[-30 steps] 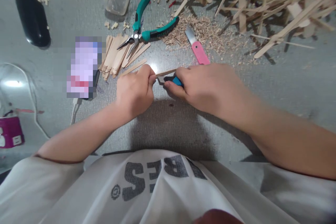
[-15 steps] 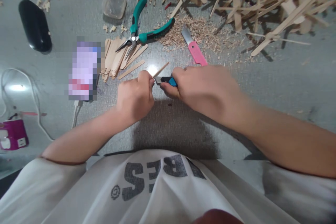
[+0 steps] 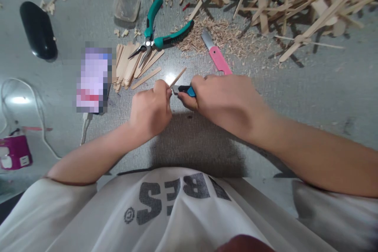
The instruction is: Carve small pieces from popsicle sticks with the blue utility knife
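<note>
My left hand [image 3: 152, 106] is closed on a popsicle stick [image 3: 178, 77], whose free end points up and to the right. My right hand [image 3: 221, 100] grips a blue and black utility knife [image 3: 189, 90]. Its blade reaches left to the stick, right beside my left fingertips; whether the edge touches the wood I cannot tell. Just beyond my left hand lies a bunch of flat popsicle sticks [image 3: 126, 65], with teal-handled pliers [image 3: 148, 42] resting partly over them. A pink-handled knife [image 3: 218, 59] lies just past my right hand.
Wood shavings [image 3: 206, 37] are heaped behind the pink knife. A large tangle of wooden sticks [image 3: 265, 4] fills the back right. At left are a blurred phone [image 3: 92, 78] with a cable, a black oval case [image 3: 38, 29] and a purple adapter [image 3: 17, 151]. A clear container [image 3: 126, 6] stands at the back.
The whole view has shifted slightly, so things on the table appear a little further left. Both hands keep their grips, and the knife blade stays close to the stick.
</note>
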`<state>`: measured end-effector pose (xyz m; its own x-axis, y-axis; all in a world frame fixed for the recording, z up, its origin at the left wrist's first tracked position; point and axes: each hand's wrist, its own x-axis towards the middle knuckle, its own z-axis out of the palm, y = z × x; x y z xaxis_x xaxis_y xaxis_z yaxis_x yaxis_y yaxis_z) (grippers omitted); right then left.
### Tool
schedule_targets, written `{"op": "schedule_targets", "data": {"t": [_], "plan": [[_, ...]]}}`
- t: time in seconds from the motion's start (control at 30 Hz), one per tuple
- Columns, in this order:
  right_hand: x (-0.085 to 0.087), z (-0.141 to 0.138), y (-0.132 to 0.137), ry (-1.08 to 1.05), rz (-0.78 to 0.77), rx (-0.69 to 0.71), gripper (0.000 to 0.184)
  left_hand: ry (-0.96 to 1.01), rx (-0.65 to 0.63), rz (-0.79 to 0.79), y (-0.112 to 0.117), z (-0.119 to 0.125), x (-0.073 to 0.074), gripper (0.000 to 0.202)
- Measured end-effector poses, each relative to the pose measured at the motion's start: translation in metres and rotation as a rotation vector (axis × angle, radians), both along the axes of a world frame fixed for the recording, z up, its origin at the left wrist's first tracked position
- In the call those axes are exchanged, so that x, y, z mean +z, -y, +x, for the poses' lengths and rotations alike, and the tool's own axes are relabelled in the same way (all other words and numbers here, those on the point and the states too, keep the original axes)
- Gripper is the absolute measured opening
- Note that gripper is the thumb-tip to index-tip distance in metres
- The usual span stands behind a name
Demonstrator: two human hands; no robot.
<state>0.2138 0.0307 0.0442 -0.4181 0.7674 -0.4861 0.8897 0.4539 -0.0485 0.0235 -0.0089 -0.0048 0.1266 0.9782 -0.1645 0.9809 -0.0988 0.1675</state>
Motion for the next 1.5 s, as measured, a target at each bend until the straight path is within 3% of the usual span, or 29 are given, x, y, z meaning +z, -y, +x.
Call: {"op": "schedule_targets", "data": {"t": [0.27,0.83,1.2,1.5], "plan": [[-0.013,0.003,0.001,-0.035,0.061,-0.035,0.062,0.067,0.034,-0.064,-0.016,-0.002,0.012,0.03],[-0.011,0.003,0.002,-0.003,0.032,-0.024,0.067,0.248,0.119,-0.1,-0.022,-0.005,0.017,0.027],[-0.007,-0.003,0.004,0.048,-0.007,-0.038,0.067,0.349,0.122,-0.067,-0.019,-0.007,0.016,0.03],[-0.003,-0.005,0.002,0.054,-0.03,-0.079,0.065,0.258,0.08,0.028,-0.013,-0.006,0.007,0.034]]}}
